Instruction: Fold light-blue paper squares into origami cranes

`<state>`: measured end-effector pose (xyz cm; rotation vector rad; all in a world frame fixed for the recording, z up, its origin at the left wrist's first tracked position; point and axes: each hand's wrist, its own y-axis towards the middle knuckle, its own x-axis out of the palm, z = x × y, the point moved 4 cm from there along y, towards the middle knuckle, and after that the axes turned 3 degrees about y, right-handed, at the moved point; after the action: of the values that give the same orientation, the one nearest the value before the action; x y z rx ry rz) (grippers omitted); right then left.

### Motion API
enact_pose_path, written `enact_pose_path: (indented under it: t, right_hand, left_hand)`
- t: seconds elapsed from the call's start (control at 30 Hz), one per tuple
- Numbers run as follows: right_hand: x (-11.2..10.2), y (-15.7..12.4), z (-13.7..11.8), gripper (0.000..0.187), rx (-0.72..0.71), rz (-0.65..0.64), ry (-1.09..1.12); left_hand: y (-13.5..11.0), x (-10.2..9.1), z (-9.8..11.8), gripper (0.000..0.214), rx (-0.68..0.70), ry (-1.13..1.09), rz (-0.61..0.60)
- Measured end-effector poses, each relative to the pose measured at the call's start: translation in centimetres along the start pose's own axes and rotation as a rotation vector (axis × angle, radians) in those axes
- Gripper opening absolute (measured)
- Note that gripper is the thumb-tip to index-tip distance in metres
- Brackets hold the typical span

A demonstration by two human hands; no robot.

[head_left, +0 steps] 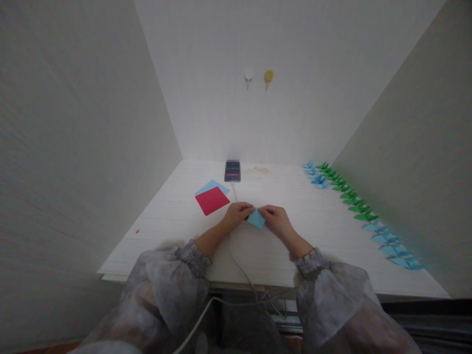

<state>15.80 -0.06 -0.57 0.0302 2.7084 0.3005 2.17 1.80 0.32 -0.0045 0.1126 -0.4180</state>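
A small light-blue folded paper [255, 218] lies on the white table [177, 221] between my hands. My left hand [238, 214] pinches its left side, fingers curled onto it. My right hand [277, 219] grips its right side, fingers closed on the top edge. Both hands rest on the table near its middle. Grey sleeves cover my forearms.
A red paper square [211, 200] lies on a light-blue sheet [211, 186] left of my hands. A phone [232, 170] leans against the back wall, its cable [236, 255] running off the front edge. Rows of folded blue paper figures [391, 243] and green paper figures [350, 196] line the right wall.
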Motion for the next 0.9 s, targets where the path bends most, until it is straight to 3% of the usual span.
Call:
enact_pose_path:
  t: [0.37,0.7,0.8,0.9]
  right_hand:
    - [0.1,-0.1,-0.3,0.022,0.018,-0.003,-0.040]
    - [-0.7,0.1,0.6,0.014,0.127,0.037,0.309]
    - [-1.1,0.1,0.4,0.015,0.097,0.072,0.294]
    - [-0.7,0.1,-0.2,0.019,0.037,0.014,0.225]
  left_hand:
    - [0.4,-0.4,-0.6,0.023,0.084,0.109,0.035]
    - [0.8,-1.2,-1.5,0.024,0.094,0.072,0.084]
    - [0.9,-1.5,-1.6,0.024,0.098,0.073,0.076]
    - [0.7,-1.2,-1.2,0.023,0.092,0.048,0.035]
